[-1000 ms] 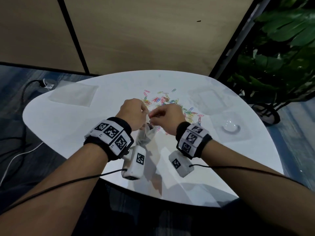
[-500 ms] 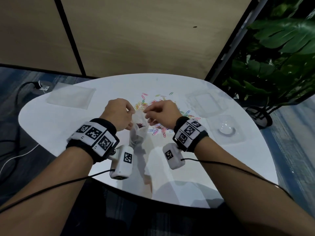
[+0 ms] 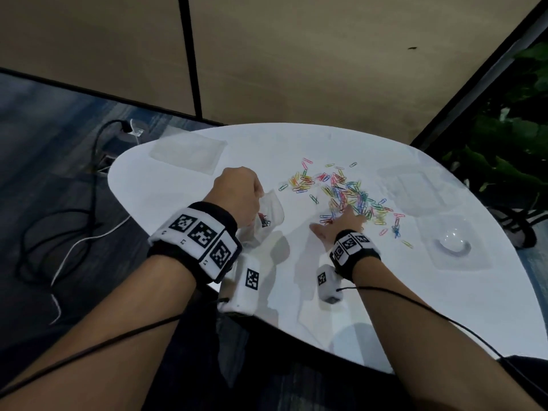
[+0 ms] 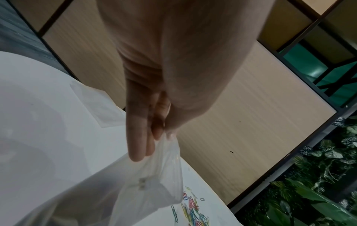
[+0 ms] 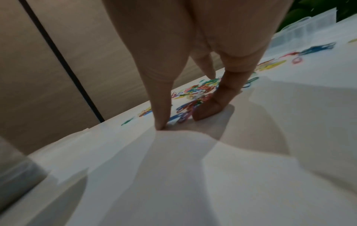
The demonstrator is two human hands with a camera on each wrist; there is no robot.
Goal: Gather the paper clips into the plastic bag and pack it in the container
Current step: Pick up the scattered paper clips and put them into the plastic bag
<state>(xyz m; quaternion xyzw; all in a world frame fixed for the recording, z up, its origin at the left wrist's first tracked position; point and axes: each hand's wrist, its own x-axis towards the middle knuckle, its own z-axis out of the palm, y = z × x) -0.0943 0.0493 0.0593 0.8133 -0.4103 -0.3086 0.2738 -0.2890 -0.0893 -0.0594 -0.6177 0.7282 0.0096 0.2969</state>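
Observation:
Several coloured paper clips (image 3: 345, 191) lie scattered mid-table. My left hand (image 3: 238, 195) holds a clear plastic bag (image 3: 271, 213) just above the table, left of the pile; a few clips show inside it. In the left wrist view, thumb and fingers (image 4: 142, 137) pinch the bag (image 4: 146, 183) at its rim. My right hand (image 3: 333, 222) reaches into the near edge of the pile. Its thumb and fingers (image 5: 207, 110) are spread with tips on the table, and clips (image 5: 183, 110) lie between them. The clear container (image 3: 415, 189) stands right of the pile.
A clear lid with a domed middle (image 3: 452, 246) lies near the table's right edge. A second flat plastic bag (image 3: 189, 154) rests at the far left of the white table (image 3: 415, 307). Cables run over the floor at left; a plant stands at right.
My right hand has left the bag's mouth and moved right and forward to the pile of clips. My left hand has kept hold of the bag and shifted left.

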